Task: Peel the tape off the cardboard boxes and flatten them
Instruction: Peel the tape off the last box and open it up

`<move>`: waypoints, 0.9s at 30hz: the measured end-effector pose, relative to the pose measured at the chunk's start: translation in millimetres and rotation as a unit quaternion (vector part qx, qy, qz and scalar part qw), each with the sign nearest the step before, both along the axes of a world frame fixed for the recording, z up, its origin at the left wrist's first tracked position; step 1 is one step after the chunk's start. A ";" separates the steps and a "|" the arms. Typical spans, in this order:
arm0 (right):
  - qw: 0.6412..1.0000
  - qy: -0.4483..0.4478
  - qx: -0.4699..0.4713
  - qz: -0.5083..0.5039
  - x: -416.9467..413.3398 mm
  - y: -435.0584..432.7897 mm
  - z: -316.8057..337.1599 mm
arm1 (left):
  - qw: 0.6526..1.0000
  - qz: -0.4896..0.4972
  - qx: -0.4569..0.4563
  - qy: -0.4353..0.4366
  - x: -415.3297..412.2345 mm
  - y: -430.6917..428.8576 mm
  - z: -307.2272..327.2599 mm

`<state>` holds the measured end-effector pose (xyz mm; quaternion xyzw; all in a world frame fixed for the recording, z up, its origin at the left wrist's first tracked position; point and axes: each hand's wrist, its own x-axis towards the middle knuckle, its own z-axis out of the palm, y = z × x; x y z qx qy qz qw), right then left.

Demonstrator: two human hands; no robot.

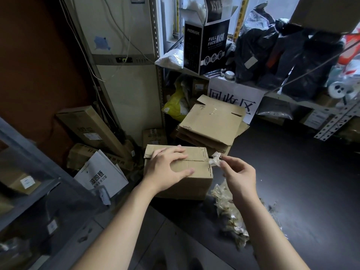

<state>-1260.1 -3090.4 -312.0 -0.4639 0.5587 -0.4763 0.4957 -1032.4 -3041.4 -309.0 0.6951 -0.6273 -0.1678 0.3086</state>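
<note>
Pinching a crumpled wad of clear tape [215,158] between thumb and fingertips, the right hand [240,176] holds its grip at the 3 o'clock edge of the cardboard box [187,184], which stands on the dark floor [292,172] at centre frame. The left hand [165,166], fingers spread and arched, presses the matte corrugated top, likely steadying the box against the pull. Glossy, wrinkled tape scraps [229,211] lie heaped at its 5 o'clock. Flattened boxes [212,121] sit stacked at 1 o'clock, probably the finished pile.
</note>
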 end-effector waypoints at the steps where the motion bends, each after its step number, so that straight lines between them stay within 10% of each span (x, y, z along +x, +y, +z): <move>1: 1.000 0.010 -0.009 -0.004 -2.8 0.1 0.2 | 1.000 0.000 0.000 0.005 1.6 -0.5 -1.2; 22: 0.990 0.126 -0.019 -0.057 -56.7 26.7 -19.1 | 0.997 0.069 -0.009 0.034 -1.9 -7.8 1.8; 27: 0.962 0.267 -0.049 -0.019 -82.2 28.7 -34.9 | 0.994 0.110 0.018 -0.005 -18.7 -13.1 9.9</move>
